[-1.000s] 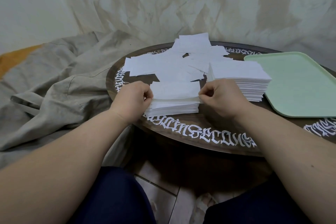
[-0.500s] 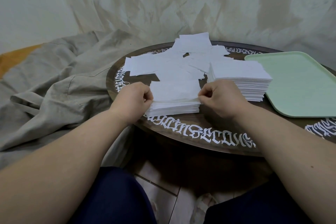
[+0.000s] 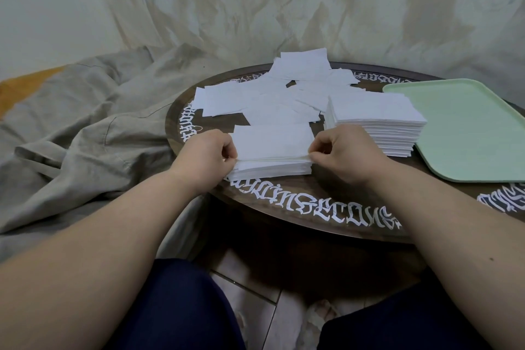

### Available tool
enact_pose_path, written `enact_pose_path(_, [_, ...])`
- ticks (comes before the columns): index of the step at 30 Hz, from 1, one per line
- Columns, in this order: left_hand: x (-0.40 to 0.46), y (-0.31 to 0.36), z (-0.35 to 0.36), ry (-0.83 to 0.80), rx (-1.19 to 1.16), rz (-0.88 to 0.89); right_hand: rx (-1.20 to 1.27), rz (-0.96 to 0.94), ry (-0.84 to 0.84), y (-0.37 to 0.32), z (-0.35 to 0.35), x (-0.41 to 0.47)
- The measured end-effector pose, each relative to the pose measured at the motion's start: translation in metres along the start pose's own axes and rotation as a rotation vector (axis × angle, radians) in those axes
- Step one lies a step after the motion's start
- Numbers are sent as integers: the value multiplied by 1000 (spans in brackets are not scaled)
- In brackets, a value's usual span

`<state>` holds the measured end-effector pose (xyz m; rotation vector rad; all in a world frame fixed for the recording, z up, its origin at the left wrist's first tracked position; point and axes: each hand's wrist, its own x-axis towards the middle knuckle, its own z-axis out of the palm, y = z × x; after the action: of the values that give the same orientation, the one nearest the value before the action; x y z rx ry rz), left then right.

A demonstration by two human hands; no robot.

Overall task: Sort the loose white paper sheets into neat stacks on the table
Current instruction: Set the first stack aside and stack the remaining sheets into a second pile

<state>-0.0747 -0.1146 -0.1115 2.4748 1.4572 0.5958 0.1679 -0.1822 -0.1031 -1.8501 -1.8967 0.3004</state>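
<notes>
A: What are the hands doing?

B: The left hand (image 3: 207, 155) and the right hand (image 3: 345, 152) sit at the two short ends of the near stack (image 3: 272, 150) of white sheets, fingers curled in. Each one pinches the upper sheets at its end, thumb against the paper's edge, and a thin gap shows under those sheets on the right side.

A: Where does that stack lie?

B: On the round dark counter (image 3: 312, 207), close to its near rim, just behind the white lettering painted round the edge.

A: Any other paper?

B: A taller stack (image 3: 377, 125) stands just to the right of it, close behind the right hand. Its sides look fairly even. Behind both stacks the loose sheets (image 3: 255, 96) lie spread and overlapping toward the far rim, some at angles.

A: And to the right?

B: A pale green tray (image 3: 468, 133) rests on the counter, just beside the taller stack; whether they touch I cannot tell.

A: The rest?

B: A crumpled beige cloth (image 3: 85, 128) lies to the left of the counter, and a pale draped sheet (image 3: 284, 8) hangs behind it. Dark blue trouser legs (image 3: 176, 307) show at the bottom, over a tiled floor (image 3: 255, 293).
</notes>
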Motion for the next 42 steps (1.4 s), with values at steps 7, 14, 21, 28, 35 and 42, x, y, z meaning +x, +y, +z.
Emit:
enact_pose_path(7, [0, -2, 0, -12, 16, -6, -20, 3, -99, 1, 1, 0])
enact_pose_path(14, [-1, -3, 1, -22, -5, -10, -52, -5, -78, 0, 2, 2])
enact_pose_path(21, [-2, -3, 0, -45, -35, -34, 10, 17, 28, -2, 1, 3])
enact_pose_path(28, [-1, 1, -2, -5, -57, -7, 138, 87, 91, -1, 1, 5])
enact_pose_path(35, [0, 7, -5, 97, -113, 28, 136, 107, 142, 5, -5, 3])
enact_pose_path(42, [-3, 6, -3, -73, -60, 70, 75, 96, 23, 8, -8, -4])
